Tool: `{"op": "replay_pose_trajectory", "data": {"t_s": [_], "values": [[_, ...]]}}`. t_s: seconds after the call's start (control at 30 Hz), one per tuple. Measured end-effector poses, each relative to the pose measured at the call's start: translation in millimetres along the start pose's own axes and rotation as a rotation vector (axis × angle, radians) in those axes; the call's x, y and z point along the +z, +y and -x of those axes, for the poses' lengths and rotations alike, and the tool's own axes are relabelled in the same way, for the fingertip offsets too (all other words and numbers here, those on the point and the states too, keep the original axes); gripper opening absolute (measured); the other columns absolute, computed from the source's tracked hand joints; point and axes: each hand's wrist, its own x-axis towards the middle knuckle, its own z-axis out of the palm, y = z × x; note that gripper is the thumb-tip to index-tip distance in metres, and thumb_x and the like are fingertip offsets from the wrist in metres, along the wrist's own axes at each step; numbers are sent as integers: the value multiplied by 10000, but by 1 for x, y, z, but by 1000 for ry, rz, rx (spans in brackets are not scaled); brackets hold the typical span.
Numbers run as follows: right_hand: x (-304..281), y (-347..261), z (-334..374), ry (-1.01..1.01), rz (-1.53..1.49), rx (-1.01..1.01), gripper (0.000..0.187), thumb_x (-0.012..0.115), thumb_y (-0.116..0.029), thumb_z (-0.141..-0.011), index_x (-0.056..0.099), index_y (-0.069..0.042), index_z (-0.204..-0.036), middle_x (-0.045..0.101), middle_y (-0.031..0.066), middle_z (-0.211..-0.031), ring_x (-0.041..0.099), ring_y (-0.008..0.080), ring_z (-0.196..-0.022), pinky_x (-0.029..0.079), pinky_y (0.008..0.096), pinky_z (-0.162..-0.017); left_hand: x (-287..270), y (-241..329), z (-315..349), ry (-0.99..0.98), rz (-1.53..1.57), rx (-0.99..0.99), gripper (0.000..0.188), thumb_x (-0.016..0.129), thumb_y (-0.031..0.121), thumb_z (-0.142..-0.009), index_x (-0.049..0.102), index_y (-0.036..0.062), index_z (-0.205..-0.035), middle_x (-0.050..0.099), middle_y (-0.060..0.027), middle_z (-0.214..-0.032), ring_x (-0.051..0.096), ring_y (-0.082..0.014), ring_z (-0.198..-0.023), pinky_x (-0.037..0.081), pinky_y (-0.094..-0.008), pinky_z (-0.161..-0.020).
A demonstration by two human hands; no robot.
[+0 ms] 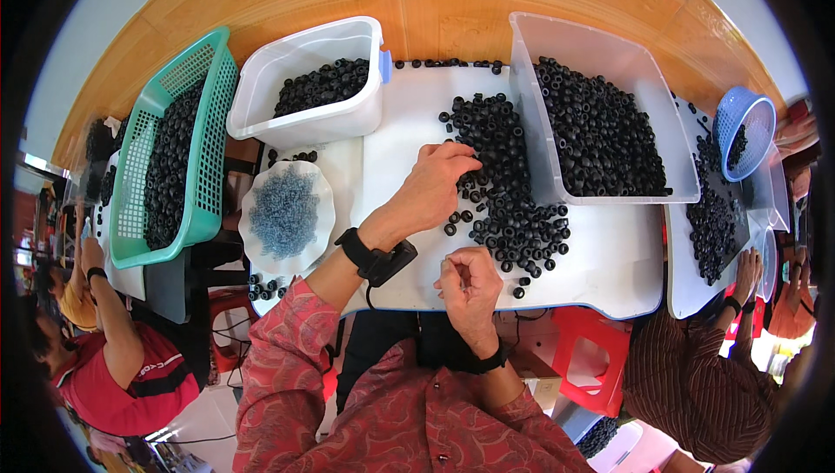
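Note:
Loose black ring-shaped parts (496,138) lie spread in a heap on the white table (609,251). My left hand (432,184) reaches over the heap's left edge, its fingers stretched out and fingertips among the parts; I see nothing held in it. Closer to me, at the table's front edge, my right hand (471,292) is curled closed, thumb against the bent fingers. What it holds, if anything, is too small or hidden to name. Beyond my left forearm stands a scalloped white plate (323,199) of small clear bluish pieces (284,209).
A clear bin (609,199) of black parts flanks the heap on the right. Back left are a white tub (304,129) and a green basket (213,169), both with black parts. A blue basket (731,116) stands far right. People work on both sides; a red stool (600,360) is below.

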Motion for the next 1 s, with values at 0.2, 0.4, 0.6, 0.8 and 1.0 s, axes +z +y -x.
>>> {"op": "replay_pose_trajectory", "data": {"t_s": [0.2,0.4,0.6,0.8,1.0], "values": [[2,-1,0,-3,-26,2,38,596,57,-892,566,36,-905,565,79,-944,646,117,-613,512,220,-482,-25,-13,-36,24,-61,46,376,486,-91,-815,686,35,-1107,636,-182,-1196,585,-392,-1069,466,-438,-977],[5,-7,-3,11,-75,57,79,620,54,-877,556,8,-875,575,77,-877,652,116,-591,484,223,-483,-20,-44,-87,99,-148,-130,429,501,-38,-779,671,4,-1171,651,-256,-1120,574,-420,-1079,456,-489,-982],[2,-8,-2,13,-20,46,81,614,55,-880,553,2,-876,576,74,-873,651,117,-589,484,227,-485,-8,-35,-130,-158,-257,-284,572,485,-57,-804,587,124,-1337,513,-196,-1369,459,-472,-1214,448,-476,-1005],[2,-6,-1,-3,-9,81,78,609,61,-875,566,-4,-875,579,75,-869,660,126,-608,480,228,-489,9,-29,-148,-281,-308,-293,598,474,-37,-832,558,206,-1372,499,-115,-1398,411,-460,-1243,423,-573,-1006],[1,-6,-2,-13,-5,38,75,622,57,-875,570,5,-889,578,86,-909,658,133,-604,493,234,-485,6,-15,-143,-393,-275,-305,588,434,-42,-827,595,206,-1336,512,-76,-1374,427,-398,-1241,421,-568,-999]]}}
